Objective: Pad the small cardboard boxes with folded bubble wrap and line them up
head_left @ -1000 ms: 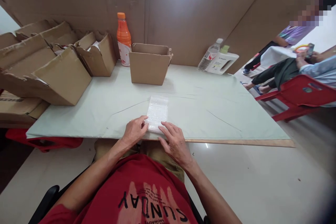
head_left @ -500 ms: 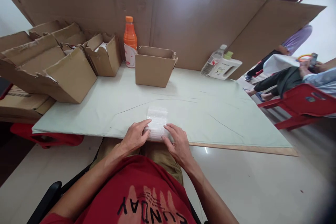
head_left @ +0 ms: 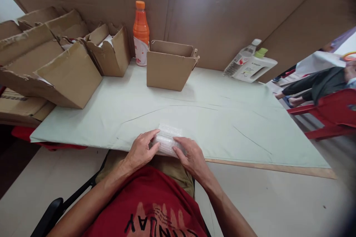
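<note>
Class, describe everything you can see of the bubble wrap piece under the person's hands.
The bubble wrap piece is clear, whitish plastic with a bubbled texture, rolled or folded into a small bundle. It lies at the near edge of the pale green table cover. The left hand grips its left end, and the right hand covers its right end. What is inside, if anything, cannot be told.
</note>
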{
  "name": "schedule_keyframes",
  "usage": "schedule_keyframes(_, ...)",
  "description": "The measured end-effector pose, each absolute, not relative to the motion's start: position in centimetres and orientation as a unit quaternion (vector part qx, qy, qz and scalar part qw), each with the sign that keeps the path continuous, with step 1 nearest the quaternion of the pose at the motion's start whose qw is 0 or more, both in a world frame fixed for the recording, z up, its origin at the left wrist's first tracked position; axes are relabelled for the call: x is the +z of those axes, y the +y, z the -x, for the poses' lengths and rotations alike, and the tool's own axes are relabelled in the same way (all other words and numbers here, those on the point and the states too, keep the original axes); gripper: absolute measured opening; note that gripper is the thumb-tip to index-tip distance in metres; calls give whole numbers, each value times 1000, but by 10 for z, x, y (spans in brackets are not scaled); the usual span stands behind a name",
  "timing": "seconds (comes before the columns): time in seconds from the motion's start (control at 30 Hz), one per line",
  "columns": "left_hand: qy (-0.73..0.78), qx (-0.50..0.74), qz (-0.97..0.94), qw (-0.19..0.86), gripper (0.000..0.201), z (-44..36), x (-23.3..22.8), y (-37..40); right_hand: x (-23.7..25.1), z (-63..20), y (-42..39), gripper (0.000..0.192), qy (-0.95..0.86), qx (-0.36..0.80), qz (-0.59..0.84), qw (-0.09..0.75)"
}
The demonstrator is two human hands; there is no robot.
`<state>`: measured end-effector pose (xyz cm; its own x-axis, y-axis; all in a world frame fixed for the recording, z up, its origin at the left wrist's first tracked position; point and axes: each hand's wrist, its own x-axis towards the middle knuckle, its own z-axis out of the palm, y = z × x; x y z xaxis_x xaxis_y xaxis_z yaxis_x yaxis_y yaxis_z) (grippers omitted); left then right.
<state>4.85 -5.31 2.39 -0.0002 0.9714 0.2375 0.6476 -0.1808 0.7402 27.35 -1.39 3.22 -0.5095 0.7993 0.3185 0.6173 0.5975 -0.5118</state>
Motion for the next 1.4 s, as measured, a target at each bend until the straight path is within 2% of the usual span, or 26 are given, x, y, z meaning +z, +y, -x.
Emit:
schedule_keyframes(0.1,631,354,-659,206,39,-52,23,-39,35,-274,-17,29,-861,97,407,290)
schedule_keyframes(0.2,643,355,-642,218,35,-52,23,-34,33,-270,-15,32,-891,102,368,246)
schedule_keyframes(0.27,653,384,-595,269,38,-50,25,-38,29,-266,-9,29,-886,119,370,251)
schedule_keyframes(0.4,620,469,-439,451,61,-55,33,-47,25,-257,2,27,-799,216,449,336)
schedule_keyframes(0.53,562,503,-336,564,81,-70,40,-39,29,-253,3,25,-746,363,452,326)
schedule_keyframes(0.63,572,505,-352,543,81,-76,43,-32,34,-259,7,27,-747,380,433,332)
schedule_keyframes(0.77,572,471,-486,463,80,-77,47,-33,44,-265,21,57,-736,440,398,328)
schedule_keyframes(0.8,564,462,-518,447,79,-78,47,-33,47,-264,24,58,-730,464,386,323)
schedule_keyframes(0.93,555,461,-542,431,82,-80,46,-32,54,-253,33,24,-666,519,375,383)
schedule_keyframes(1.0,549,456,-520,470,88,-80,42,-29,51,-248,35,22,-610,548,393,417)
schedule_keyframes(1.07,545,436,-507,507,86,-81,38,-25,46,-247,38,27,-563,581,413,417)
schedule_keyframes(1.13,560,414,-506,509,80,-80,34,-23,42,-251,41,32,-543,604,427,397)
schedule_keyframes(1.27,586,335,-574,464,76,-69,33,-19,44,-267,48,54,-591,600,422,336)
schedule_keyframes(1.3,577,302,-605,459,77,-63,35,-16,47,-272,51,53,-623,585,417,309)
schedule_keyframes(1.4,523,221,-714,410,82,-43,53,3,56,-285,60,25,-703,521,419,244)
